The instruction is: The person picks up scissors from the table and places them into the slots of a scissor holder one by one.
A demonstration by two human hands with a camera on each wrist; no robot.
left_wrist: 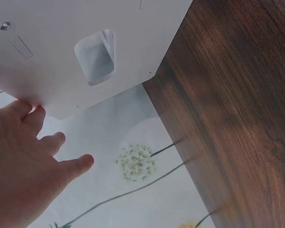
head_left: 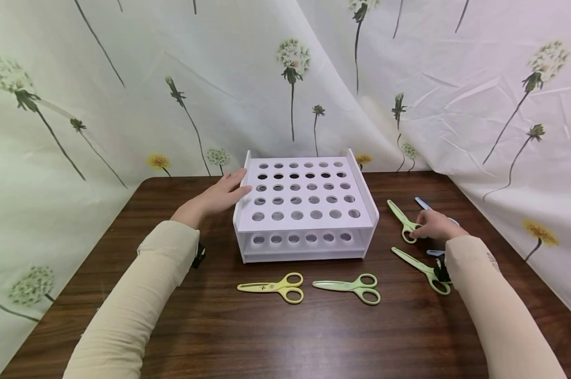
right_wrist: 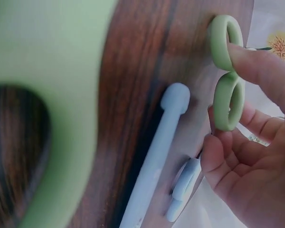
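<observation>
A white rack [head_left: 304,192] with rows of round holes stands at the middle of the table. My left hand [head_left: 216,195] is at its left side panel; in the left wrist view, the fingertips of that hand [left_wrist: 23,161] touch the panel's edge, fingers spread. To the rack's right, my right hand [head_left: 439,226] pinches the handle rings of light green scissors [head_left: 398,213]. In the right wrist view the thumb presses on one green ring [right_wrist: 222,42], and fingers lie behind the other. Beside this hand lie blue scissors [head_left: 423,203], partly hidden by it.
Another pair of green scissors [head_left: 415,261] lies nearer, below the right wrist, with a blue tip [head_left: 435,253] beside it. Yellow scissors [head_left: 270,287] and green scissors [head_left: 346,286] lie before the rack. A dandelion-print curtain [head_left: 247,95] hangs behind the brown table [head_left: 276,342].
</observation>
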